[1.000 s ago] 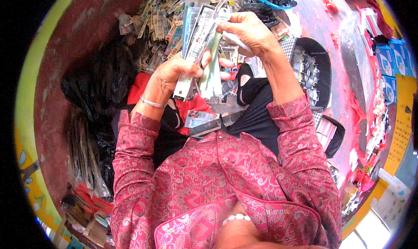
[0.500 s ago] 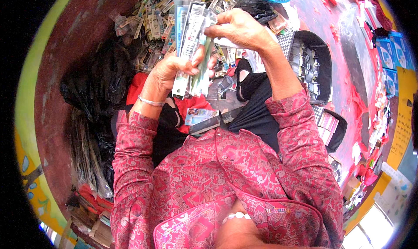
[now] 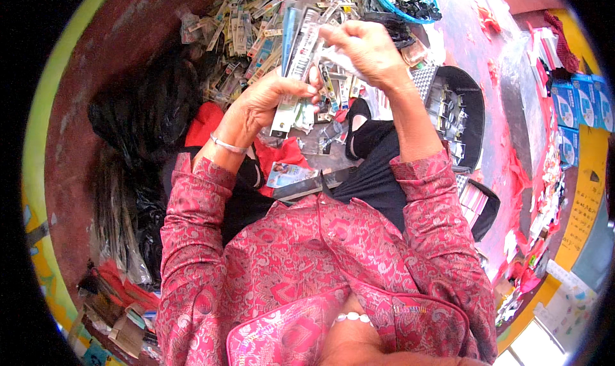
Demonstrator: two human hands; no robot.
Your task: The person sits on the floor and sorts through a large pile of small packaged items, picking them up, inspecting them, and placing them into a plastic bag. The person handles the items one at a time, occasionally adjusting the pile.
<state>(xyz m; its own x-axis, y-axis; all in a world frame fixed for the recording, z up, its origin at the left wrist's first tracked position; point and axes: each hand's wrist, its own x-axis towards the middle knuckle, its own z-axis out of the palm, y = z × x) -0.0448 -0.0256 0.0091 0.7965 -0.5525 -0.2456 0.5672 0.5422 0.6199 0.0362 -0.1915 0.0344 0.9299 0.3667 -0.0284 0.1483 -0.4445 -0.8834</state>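
A bunch of long, slim plastic packets (image 3: 301, 58) with printed barcodes stands upright in my left hand (image 3: 262, 100), whose thumb presses across their front. Beside the upper part of that bunch is my right hand (image 3: 371, 52), thumb and fingers pinched together. A whitish, see-through piece (image 3: 341, 60) shows under its fingers; whether it belongs to a packet I cannot tell. Beyond both hands spreads a large heap of similar slim packets (image 3: 240, 36). On the ground between my feet lie a printed card (image 3: 289, 174) and a red cloth (image 3: 282, 153).
Black plastic bags (image 3: 144, 110) fill the left side. To the right stand a black box (image 3: 473, 103) with small packed items and a smaller one (image 3: 490, 215) with striped packets. A blue basket (image 3: 419, 21) sits at the far right of the heap. Blue boxes (image 3: 580, 100) line the right edge.
The view has shifted, so the surroundings sit lower. The bunch has moved a little right with my left hand. My right fingers have moved from the packets' top ends to their side.
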